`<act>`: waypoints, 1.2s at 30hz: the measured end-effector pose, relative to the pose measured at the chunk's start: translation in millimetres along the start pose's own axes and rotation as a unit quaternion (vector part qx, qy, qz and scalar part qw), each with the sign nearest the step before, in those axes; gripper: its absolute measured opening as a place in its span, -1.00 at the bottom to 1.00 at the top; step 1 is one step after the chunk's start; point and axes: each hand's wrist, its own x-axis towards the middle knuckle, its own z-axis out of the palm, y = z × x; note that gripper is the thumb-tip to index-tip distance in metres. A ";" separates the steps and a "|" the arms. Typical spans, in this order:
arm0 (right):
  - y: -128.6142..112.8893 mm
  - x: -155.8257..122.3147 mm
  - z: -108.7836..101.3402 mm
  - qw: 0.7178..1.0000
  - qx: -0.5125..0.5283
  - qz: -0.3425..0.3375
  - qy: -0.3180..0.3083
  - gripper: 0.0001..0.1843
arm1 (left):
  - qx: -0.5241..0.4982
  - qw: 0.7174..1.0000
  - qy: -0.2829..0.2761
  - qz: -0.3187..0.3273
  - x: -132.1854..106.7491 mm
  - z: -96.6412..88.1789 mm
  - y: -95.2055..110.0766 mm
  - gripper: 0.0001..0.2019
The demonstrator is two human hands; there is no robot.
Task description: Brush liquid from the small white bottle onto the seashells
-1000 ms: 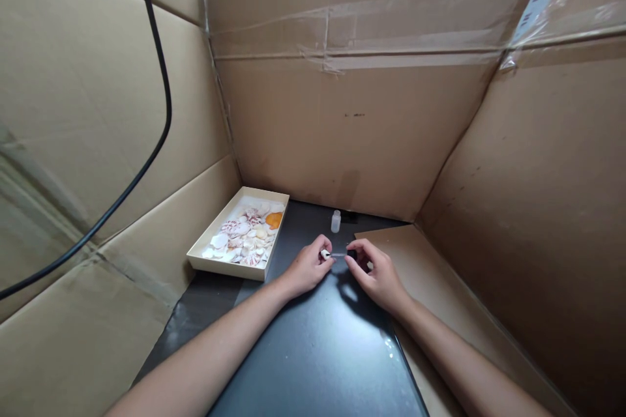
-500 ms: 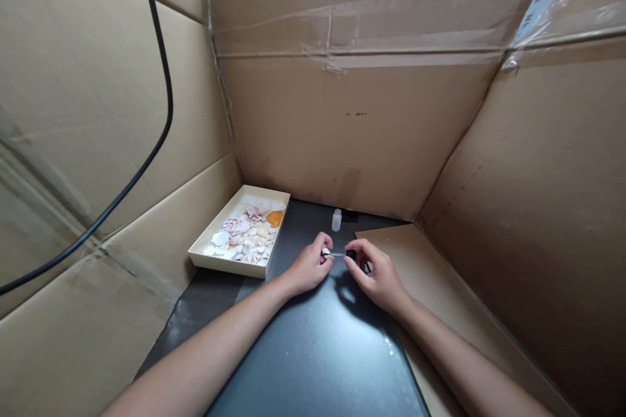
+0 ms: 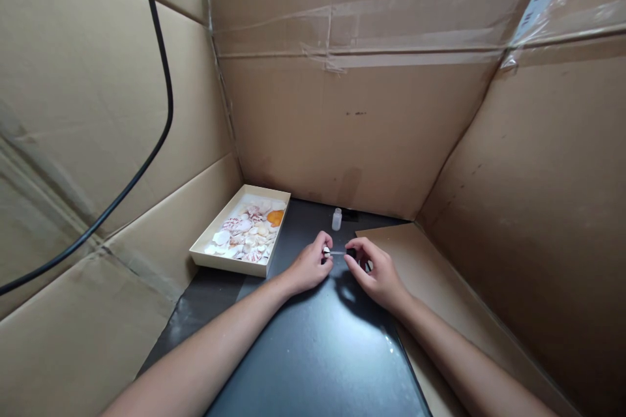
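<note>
Between the thumb and fingers of my left hand [image 3: 313, 264] is a small white shell [image 3: 326, 251], mostly hidden by the fingertips. My right hand [image 3: 374, 270] pinches a black cap with a thin clear stem [image 3: 337, 253]; whether it ends in a brush or a dropper cannot be made out. The stem points left, its tip at or very near the shell. Just beyond both hands, a small translucent bottle [image 3: 336, 220] stands upright with no cap on it. A cream box [image 3: 229, 265] to the left holds several seashells [image 3: 252, 231], one of them orange [image 3: 274, 217].
The dark tabletop [image 3: 313, 358] reflects light below my hands. A flat cardboard sheet [image 3: 435, 273] lies along the right side. Cardboard walls [image 3: 332, 137] enclose the table at the back and sides. A black cable [image 3: 163, 65] hangs at the left.
Almost nothing differs. Both hands keep the same hold and position, with the stem still against or close to the shell; the whole view has shifted very slightly.
</note>
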 end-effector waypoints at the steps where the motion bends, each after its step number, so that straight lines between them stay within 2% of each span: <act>1: 0.4 0.0 0.2 1.000 -0.003 0.000 -0.001 -0.84 | -0.001 1.000 0.000 -0.001 0.1 0.0 -0.1 -0.83; 5: 1.3 -0.5 0.3 1.000 -0.006 0.002 0.028 -0.86 | 0.004 1.000 0.000 -0.004 0.1 0.2 1.0 -0.84; 9: 0.2 -1.6 -0.4 1.000 0.002 -0.010 0.002 -0.87 | -0.010 1.000 0.016 0.007 -0.2 1.2 2.7 -0.74; 11: -0.3 -1.7 -0.6 1.000 -0.006 -0.006 0.015 -0.87 | -0.018 0.999 0.028 0.007 -0.4 1.7 3.0 -0.72; 13: -0.5 -1.5 -0.5 1.000 -0.005 -0.003 0.031 -0.87 | -0.020 0.999 0.034 0.002 -0.4 1.8 2.8 -0.75; 18: 0.3 -0.5 0.4 1.000 -0.013 -0.006 0.011 -0.87 | -0.022 1.000 0.018 -0.001 0.2 0.6 1.8 -0.79; 21: 1.2 -0.7 0.1 0.999 -0.024 0.001 0.031 -0.87 | -0.012 1.000 0.018 0.009 1.0 0.3 0.8 -0.80; 33: 2.3 -1.2 -0.4 1.000 -0.008 0.011 0.002 -0.87 | -0.040 0.999 0.031 0.005 2.9 2.8 -4.2 -0.82; 36: 1.8 -1.2 -0.8 1.000 -0.021 0.012 0.014 -0.88 | -0.044 0.999 0.029 0.007 2.4 3.3 -4.6 -0.82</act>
